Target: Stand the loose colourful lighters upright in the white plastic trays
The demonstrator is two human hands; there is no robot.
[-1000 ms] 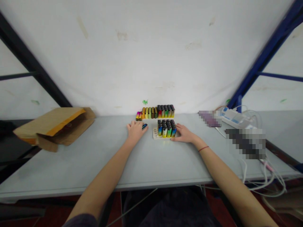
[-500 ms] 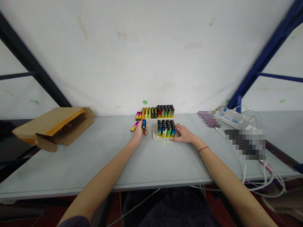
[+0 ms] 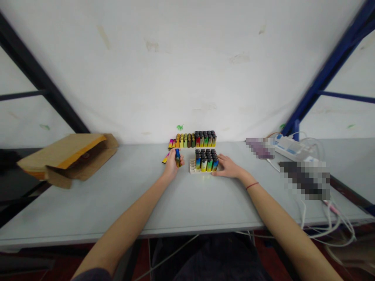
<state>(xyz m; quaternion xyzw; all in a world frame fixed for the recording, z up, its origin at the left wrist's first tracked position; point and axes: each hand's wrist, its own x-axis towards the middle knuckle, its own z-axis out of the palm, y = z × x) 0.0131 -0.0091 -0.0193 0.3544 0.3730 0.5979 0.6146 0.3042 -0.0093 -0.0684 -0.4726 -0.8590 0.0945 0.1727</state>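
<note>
My left hand is closed round a blue and gold lighter, held up to the left of a white tray. Several black-topped lighters stand upright in that tray, with bare slots along its left side. My right hand grips the tray's right end, thumb at the front corner and fingers at the back. Beneath and behind my left hand lies a yellow and pink lighter, partly hidden by it.
Along the wall stand more rows, yellow to dark-coloured lighters beside black-topped ones. Pink and yellow pieces lie at their left. An open cardboard box is far left. A power strip, blurred devices and white cables occupy the right.
The blue and gold lighter has tilted slightly in my left hand. My right hand stays on the tray; the whole view has shifted very slightly.
</note>
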